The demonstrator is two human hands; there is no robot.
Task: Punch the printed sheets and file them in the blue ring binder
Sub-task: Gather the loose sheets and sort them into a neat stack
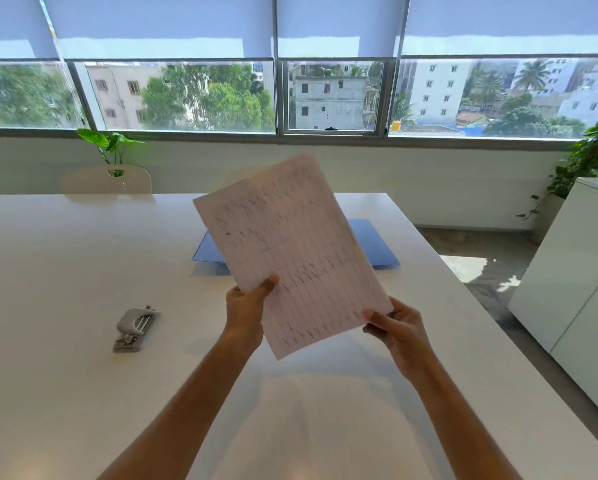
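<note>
Bright daylight is admitted through the far windows [186, 95], partly cut by lowered blinds [159, 26]. The white table [65, 254] is washed pale, and soft shadows are cast toward the near edge. The held sheets [290, 251] are backlit and smeared by motion blur. Straight lines are bowed at the frame edges.

Punch [136, 329] left on table [65, 254] — binder [373, 244] behind sheets [290, 251].

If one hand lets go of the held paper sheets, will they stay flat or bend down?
The thin white printed sheets would probably droop: both the left hand and right hand support the lower edge. They look light, so they may slide easily on the smooth white table.
</note>
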